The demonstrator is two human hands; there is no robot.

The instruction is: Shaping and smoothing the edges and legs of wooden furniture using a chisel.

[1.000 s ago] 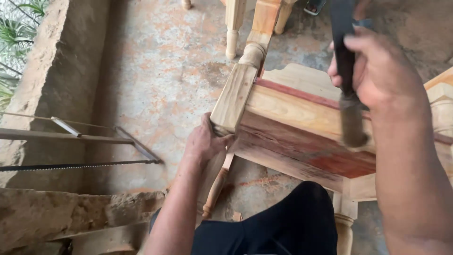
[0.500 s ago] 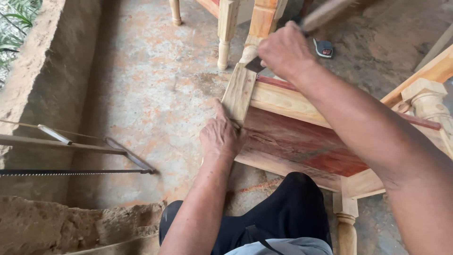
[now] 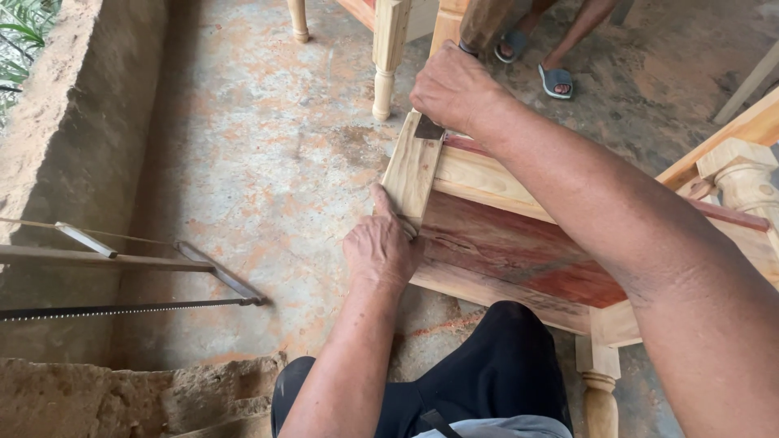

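The wood block [image 3: 412, 166] is steadied by the left hand [image 3: 380, 250]; a tool, seemingly a hammer [image 3: 428, 128], is clenched in the right hand [image 3: 454, 88].

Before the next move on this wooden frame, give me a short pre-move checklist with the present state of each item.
1. Left hand braces the light wooden post at its lower end: ok.
2. Right hand grips the dark tool at the top of the post: ok.
3. Left hand fingers away from the tool end: ok, they sit at the opposite end.
4. Red panel seated in the frame: cannot tell, joint hidden.
5. Another person's sandalled feet are close beyond the frame: not ok.
6. Bow saw lies apart, to the left: ok.
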